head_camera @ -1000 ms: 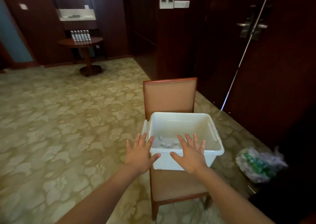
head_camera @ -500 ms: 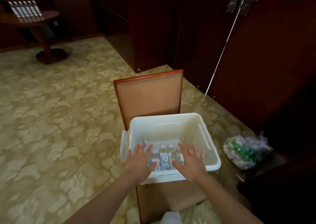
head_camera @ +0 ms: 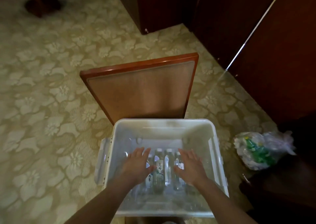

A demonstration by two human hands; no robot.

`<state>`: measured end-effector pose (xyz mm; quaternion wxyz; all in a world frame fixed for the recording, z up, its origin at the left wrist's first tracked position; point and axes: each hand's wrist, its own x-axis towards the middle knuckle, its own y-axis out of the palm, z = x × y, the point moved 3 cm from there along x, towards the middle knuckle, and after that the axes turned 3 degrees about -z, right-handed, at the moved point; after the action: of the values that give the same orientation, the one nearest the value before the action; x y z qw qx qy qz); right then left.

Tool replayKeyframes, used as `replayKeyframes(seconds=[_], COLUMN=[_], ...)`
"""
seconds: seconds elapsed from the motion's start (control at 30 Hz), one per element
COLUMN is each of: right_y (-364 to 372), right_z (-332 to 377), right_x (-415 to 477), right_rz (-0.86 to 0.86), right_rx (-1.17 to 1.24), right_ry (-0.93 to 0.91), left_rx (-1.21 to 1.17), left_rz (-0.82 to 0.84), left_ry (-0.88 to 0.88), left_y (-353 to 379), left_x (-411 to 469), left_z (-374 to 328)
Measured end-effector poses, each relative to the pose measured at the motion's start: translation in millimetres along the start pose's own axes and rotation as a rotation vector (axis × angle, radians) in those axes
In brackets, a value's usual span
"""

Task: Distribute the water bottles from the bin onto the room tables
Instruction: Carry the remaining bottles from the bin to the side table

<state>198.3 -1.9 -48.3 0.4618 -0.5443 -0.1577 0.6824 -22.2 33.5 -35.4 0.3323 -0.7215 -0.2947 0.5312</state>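
The water bottles (head_camera: 166, 170) lie on their sides on the floor of the white plastic bin (head_camera: 162, 121), packed in a short row side by side. Their white caps point away from the person, toward the upholstered chair back (head_camera: 142, 94), so each long axis runs straight out from the body, in line with the forearms.

The left hand (head_camera: 136, 166) and right hand (head_camera: 190, 167) are both inside the bin, palms down, fingers straight and slightly spread, holding nothing. They flank the row, the left over its left end, the right over its right end, with the middle bottles showing in the gap between the thumbs. Whether the palms touch the bottles cannot be told.

Neither hand is clearly nearer; each can likely close on the bottle beneath it, wrapping across the barrel.
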Motion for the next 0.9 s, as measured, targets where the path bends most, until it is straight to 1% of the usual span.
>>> replayKeyframes(seconds=[0.17,0.37,0.63,0.77,0.83,0.9], right_y=[26.6,51.7,90.4,93.8,94.8,97.6], right_z=[-26.2,-50.8,-52.1,-49.6,-48.1,-45.8], right_x=[56.8,106.8,165.2,187.7,197.9,205.3], right_rz=[0.141,0.229,0.276,0.267,0.263,0.264], right_rx=[0.054,-0.001,-0.009,-0.003,-0.022,-0.045], right_ry=[0.043,0.08,-0.002,-0.031,-0.036,-0.042], left_rx=[-0.004,-0.024,-0.043,-0.033,-0.004,0.023], left_rz=[0.124,0.233,0.258,0.275,0.258,0.206], left_ry=[-0.062,-0.05,-0.079,-0.09,-0.067,-0.046], left_y=[36.6,70.8,117.8,130.4,131.9,131.3], left_x=[50.7,102.5,172.3,196.5,202.5,206.0], left_z=[4.2,-4.8,2.0,9.5,9.8,8.8])
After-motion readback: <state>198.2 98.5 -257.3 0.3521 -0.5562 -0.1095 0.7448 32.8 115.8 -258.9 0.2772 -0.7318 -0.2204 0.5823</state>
